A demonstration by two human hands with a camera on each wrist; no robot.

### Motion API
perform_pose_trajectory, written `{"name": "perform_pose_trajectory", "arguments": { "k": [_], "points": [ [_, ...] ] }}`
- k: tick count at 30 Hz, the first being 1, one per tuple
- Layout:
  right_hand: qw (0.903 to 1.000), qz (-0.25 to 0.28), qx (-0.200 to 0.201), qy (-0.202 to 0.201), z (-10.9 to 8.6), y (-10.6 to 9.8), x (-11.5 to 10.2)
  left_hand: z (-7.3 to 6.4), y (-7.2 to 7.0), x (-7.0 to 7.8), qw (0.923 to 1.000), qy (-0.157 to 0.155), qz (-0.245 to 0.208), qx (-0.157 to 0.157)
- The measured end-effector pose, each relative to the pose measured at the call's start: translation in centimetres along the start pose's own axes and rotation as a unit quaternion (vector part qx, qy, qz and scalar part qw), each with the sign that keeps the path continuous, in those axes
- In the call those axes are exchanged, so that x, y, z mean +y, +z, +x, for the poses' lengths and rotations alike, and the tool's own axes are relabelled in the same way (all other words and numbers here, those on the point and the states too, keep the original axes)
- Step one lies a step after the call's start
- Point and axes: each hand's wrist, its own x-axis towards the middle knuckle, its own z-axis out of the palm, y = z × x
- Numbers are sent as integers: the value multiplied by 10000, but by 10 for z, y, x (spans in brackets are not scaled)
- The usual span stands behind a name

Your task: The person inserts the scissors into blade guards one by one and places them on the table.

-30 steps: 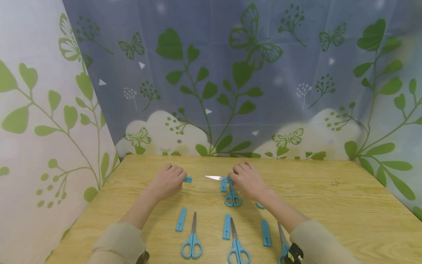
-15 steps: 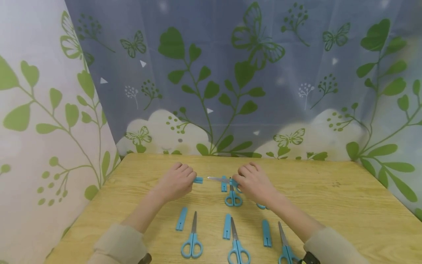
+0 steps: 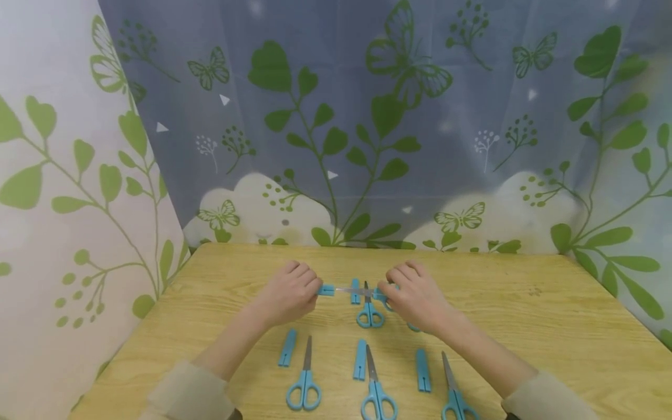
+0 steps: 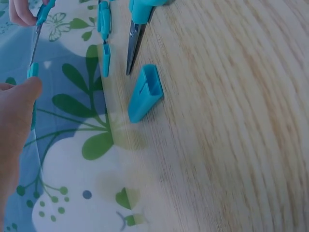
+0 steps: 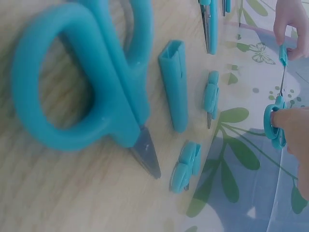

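Note:
Above the far part of the table, my left hand (image 3: 294, 293) pinches a blue blade cover (image 3: 327, 290), its slotted end facing right. Opposite it, my right hand (image 3: 417, 296) grips blue-handled scissors (image 3: 353, 290) with the closed blades pointing left. The blade tip is at the cover's mouth; whether it is inside I cannot tell. In the right wrist view a finger and thumb sit at the scissors' handle loops (image 5: 270, 123). The left wrist view shows the cover (image 4: 33, 71) in line with the blades, its lower part partly behind my left thumb.
On the wooden table (image 3: 514, 326), bare scissors (image 3: 303, 388) lie left, more scissors (image 3: 378, 401) centre and others (image 3: 455, 402) right, each beside a blue cover (image 3: 287, 348). Scissors (image 3: 370, 316) and a cover (image 3: 355, 291) lie behind. Another pair is partly hidden under my right arm. A patterned cloth (image 3: 336, 146) hangs behind.
My left hand has moved right with the cover, and my right hand slightly right with the scissors. The gap between cover and blade tip has closed.

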Motion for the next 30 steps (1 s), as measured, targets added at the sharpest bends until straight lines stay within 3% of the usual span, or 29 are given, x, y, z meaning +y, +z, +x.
{"name": "perform_pose_trajectory", "arguments": {
  "k": [10,17,30],
  "points": [
    [9999,129,77,35,-8,-5,-4,4,-3,7,9998,-10,-162,101],
    [9999,155,-30,-19,-7,-7,-3,7,-2,10,9994,184,-48,303],
    [9995,305,50,-33,-14,-6,-5,2,-1,11,9996,145,-61,252]
  ]
}}
